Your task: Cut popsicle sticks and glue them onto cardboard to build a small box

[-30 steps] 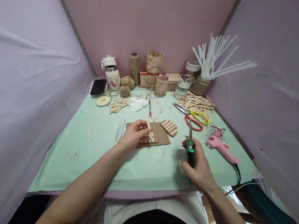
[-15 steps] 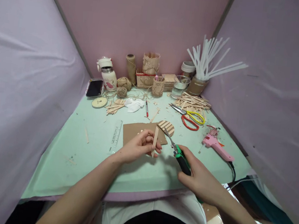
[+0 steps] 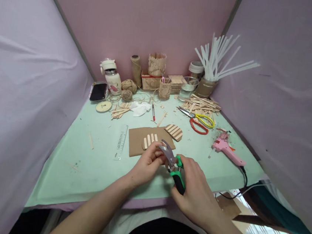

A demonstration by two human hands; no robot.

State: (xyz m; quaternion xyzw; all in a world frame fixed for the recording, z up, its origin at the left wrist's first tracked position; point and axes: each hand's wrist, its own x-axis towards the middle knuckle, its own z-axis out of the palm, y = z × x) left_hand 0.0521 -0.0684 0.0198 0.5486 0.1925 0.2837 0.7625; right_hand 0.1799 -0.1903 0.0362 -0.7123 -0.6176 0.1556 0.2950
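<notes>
My right hand (image 3: 193,186) grips green-and-black pruning shears (image 3: 177,179), whose handles are spread and whose blades point up and left. My left hand (image 3: 151,161) is closed in a pinch on a wooden stick, mostly hidden by the fingers and the blades beside them. Beyond the hands lies brown cardboard (image 3: 135,144). On it, light sticks form a striped piece (image 3: 150,140), partly behind my left hand. A second striped oval piece (image 3: 173,131) rests at the cardboard's back right corner.
A clear ruler (image 3: 120,142) lies left of the cardboard. Red-and-yellow scissors (image 3: 198,121) and a pink glue gun (image 3: 229,152) are at the right. Behind stand a bottle (image 3: 113,81), a water cup (image 3: 188,90) and piled sticks (image 3: 202,104).
The shears have moved left to my left hand, and their blades have spread. My left hand has drawn slightly nearer with the stick, uncovering the striped piece on the cardboard.
</notes>
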